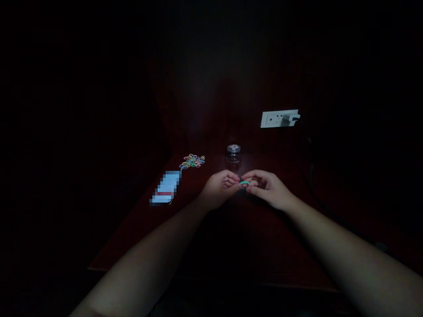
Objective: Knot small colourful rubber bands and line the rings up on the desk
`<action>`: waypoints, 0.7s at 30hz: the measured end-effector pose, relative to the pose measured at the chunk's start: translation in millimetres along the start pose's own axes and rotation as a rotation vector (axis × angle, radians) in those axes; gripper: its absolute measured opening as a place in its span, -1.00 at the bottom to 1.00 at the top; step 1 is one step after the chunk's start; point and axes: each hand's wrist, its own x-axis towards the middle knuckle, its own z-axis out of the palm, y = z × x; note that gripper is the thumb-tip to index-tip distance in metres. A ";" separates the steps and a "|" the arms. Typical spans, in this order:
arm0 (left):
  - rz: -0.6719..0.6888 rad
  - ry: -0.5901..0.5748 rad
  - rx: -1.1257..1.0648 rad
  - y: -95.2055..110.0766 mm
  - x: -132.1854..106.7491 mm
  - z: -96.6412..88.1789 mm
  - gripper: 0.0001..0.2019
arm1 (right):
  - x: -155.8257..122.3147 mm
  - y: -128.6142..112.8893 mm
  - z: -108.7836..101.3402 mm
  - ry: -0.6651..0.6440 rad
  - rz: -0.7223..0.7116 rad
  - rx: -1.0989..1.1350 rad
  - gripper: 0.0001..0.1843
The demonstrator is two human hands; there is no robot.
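Note:
Between my two hands is a small green hair tie (245, 182), a ring-shaped band. My left hand (220, 188) pinches its left side between thumb and fingers. On the other side, the fingertips of my right hand (268, 188) are closed on it too. Just beyond my hands stands a clear jar (234, 158) with a lid on. A loose pile of hair ties (192, 161) in several pastel colours lies farther left.
A phone (166, 187) with a lit, blurred screen lies left of my hands on the dark red table (211, 259). On the back wall is a white socket (277, 119) with a plug in it. A dark cable (311, 171) runs down on the right.

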 end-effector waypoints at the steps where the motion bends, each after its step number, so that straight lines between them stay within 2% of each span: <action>1: 0.000 0.003 0.006 0.2 0.1 0.0 -0.76 | 0.4 1.5 0.1 0.003 0.010 -0.011 -0.64; 8: 0.000 0.008 0.016 -2.7 0.7 -1.4 -0.75 | 2.0 7.5 -1.1 0.031 0.033 -0.125 -0.77; 14: -0.001 -0.075 -0.018 -3.5 -0.7 -1.2 -0.77 | 1.0 2.4 0.5 0.052 0.023 -0.117 -0.73; 21: -0.004 -0.156 0.042 -1.1 -2.1 -2.9 -0.80 | 1.4 2.6 0.4 0.068 0.001 -0.092 -0.75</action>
